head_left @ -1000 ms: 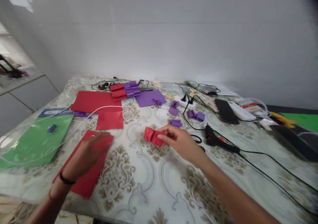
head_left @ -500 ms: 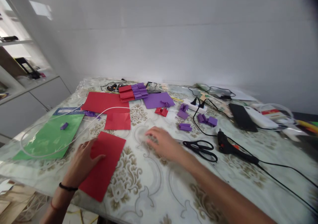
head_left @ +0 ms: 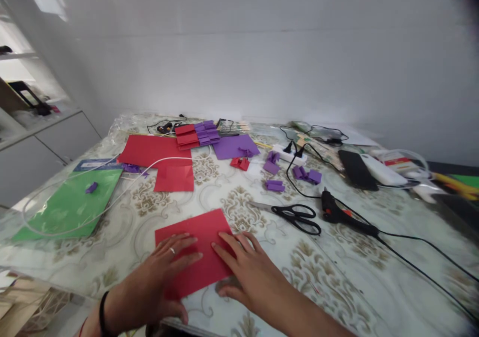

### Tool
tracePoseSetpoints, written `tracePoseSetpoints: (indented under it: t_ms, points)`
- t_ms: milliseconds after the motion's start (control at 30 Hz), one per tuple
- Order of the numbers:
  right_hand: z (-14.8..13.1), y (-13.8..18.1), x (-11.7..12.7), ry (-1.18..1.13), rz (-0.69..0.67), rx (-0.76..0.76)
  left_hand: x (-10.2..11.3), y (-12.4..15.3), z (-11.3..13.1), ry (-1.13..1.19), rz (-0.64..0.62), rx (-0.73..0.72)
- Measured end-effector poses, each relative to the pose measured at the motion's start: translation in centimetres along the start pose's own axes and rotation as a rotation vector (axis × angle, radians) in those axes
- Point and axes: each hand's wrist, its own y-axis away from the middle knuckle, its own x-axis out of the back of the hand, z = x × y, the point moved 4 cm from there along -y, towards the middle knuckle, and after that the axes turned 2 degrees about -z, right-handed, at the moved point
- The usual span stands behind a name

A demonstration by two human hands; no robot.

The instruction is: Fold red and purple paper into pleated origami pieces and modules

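Observation:
A red sheet of paper lies at an angle on the table near the front edge. My left hand rests over its left part, fingers stretched flat across the sheet and the thumb low near the table's edge. From the right, my right hand touches the sheet's right edge with spread fingertips, its thumb apart on the near side. Both hands are open. To the right of my right hand lie black-handled scissors, their blades pointing left.
Farther back are a larger red sheet, a smaller red piece, a purple sheet and folded purple pieces. Green paper in plastic lies left. A black glue gun with its cord and a white power strip are right.
The red sheet has moved right and turned, and now lies in front of me. My left hand moved right with it; my right hand came down and back from beside the scissors onto the sheet.

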Motion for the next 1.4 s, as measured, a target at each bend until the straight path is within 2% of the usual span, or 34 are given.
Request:
tracePoseSetpoints:
  t_ms: [167,267,333,433,500,633,700,733,867,1000,1200,1300,1400]
  points:
    - [-0.3,5.5,-1.1,-0.028,-0.035,-0.068,-2.7,1.3,2.8,-0.046,-0.142,-0.113]
    - [-0.9,8.2,-2.3,-0.097,-0.049,0.012,-2.7,1.8,4.1,-0.061,-0.135,-0.186]
    - [-1.2,9.5,-2.7,-0.140,-0.009,0.049,-1.9,1.9,4.6,-0.042,-0.090,-0.219]
    - [-1.2,10.3,-1.6,-0.231,0.139,0.049,0.4,1.3,4.8,0.026,0.037,-0.202]
    - [-0.6,10.0,0.6,-0.350,0.288,-0.027,2.8,0.1,4.5,0.064,0.153,-0.100]
    - [2.4,7.4,6.1,-0.694,0.466,-0.279,8.1,-4.6,3.2,0.180,0.353,0.072]
    - [4.2,5.3,7.9,-0.856,0.495,-0.310,9.7,-7.3,1.8,0.249,0.434,0.177]
    - [5.3,4.3,8.3,-0.914,0.506,-0.333,9.9,-8.6,0.9,0.325,0.430,0.216]
    - [8.7,1.3,7.3,-0.992,0.466,-0.358,8.3,-11.7,-2.3,0.420,0.329,0.248]
    - [10.1,1.2,5.5,-1.039,0.480,-0.394,6.4,-11.8,-3.7,0.490,0.224,0.251]
    - [10.1,2.2,5.2,-1.059,0.507,-0.449,5.2,-11.1,-2.3,0.582,0.002,0.226]
    - [9.9,2.5,5.1,-1.036,0.486,-0.453,4.0,-10.8,-1.3,0.746,-0.106,0.262]
    - [9.6,2.8,5.0,-1.074,0.503,-0.422,3.2,-10.6,-1.1,0.824,-0.073,0.325]
